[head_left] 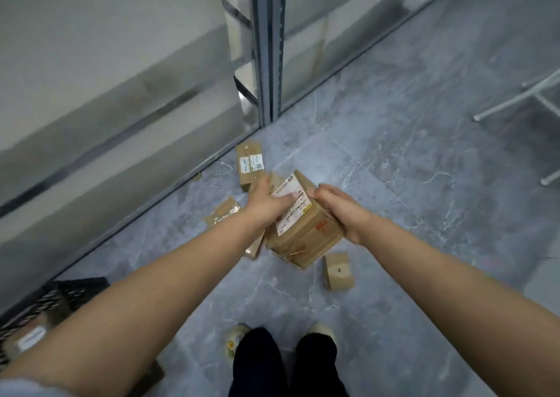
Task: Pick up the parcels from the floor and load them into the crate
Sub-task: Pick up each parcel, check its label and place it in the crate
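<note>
At the lower left stands the black lattice crate (65,292), partly hidden by the left forearm, with a labelled parcel (28,340) already lying inside it. Further right, on the grey stone floor (394,160), a flat brown packet (222,212) lies near the foot of the glass partition (121,109), and a long narrow box (249,163) with white labels lies beyond it, close to the metal post. A thin parcel (254,249) peeks out just under the left wrist. The left grip (266,199) is clamped on the large cardboard box (306,233), thumb laid across its white shipping label and fingers over the far left edge. The box sits between the two hands, tilted, its lowest corner close to the floor; whether it touches cannot be told. The right grip (339,212) clasps the box's right side, fingers curled over the upper edge. Just below and right of the held box a small square parcel (338,271) rests on the floor, apart from both hands. At the far right, white metal legs (515,99) stand well away
</note>
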### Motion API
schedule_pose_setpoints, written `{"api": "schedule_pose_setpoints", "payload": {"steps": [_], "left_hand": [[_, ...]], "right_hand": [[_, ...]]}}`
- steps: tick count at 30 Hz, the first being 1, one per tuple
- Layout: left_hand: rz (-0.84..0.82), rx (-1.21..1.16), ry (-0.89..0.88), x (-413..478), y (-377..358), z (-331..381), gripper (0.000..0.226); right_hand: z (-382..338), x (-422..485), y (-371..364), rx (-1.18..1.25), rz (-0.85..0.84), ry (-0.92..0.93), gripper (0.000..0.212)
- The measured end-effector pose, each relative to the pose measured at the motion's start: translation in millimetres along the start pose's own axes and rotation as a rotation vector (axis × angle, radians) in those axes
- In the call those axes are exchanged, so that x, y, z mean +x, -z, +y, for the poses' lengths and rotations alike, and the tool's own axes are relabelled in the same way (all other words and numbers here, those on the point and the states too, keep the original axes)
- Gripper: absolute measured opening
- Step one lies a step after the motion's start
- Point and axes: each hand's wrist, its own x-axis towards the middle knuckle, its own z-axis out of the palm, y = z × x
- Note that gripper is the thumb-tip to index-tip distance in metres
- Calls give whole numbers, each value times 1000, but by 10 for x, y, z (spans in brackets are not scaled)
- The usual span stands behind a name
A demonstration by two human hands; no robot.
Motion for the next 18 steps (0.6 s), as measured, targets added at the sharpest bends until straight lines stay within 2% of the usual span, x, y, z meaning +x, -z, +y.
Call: {"api": "schedule_pose_setpoints", "payload": {"steps": [2,4,6,9,11,14,18], "left_hand": [[23,-60,104,-352,331,534,84],[-101,-242,208,-712,632,1049,59],[-182,-441,195,-1014,877,1486,43],[-85,-602,8,-1417,1222,2084,45],[-59,-634,-129,-1715,1409,2433,47],[-29,-637,-293,-2139,1646,2826,46],[17,-558,-458,-2501,1891,3066,45]], "right_hand": [[-559,-462,-42,57,-19,81,43],[-1110,-911,-102,100,-63,184,66],[-1627,-1344,-191,110,-107,287,72],[-2287,-1902,-336,95,-151,443,64],[-2634,-2186,-455,40,-197,537,71],[-2971,-2519,-624,5,-230,656,80],[-3174,-2790,-782,35,-270,766,80]]}}
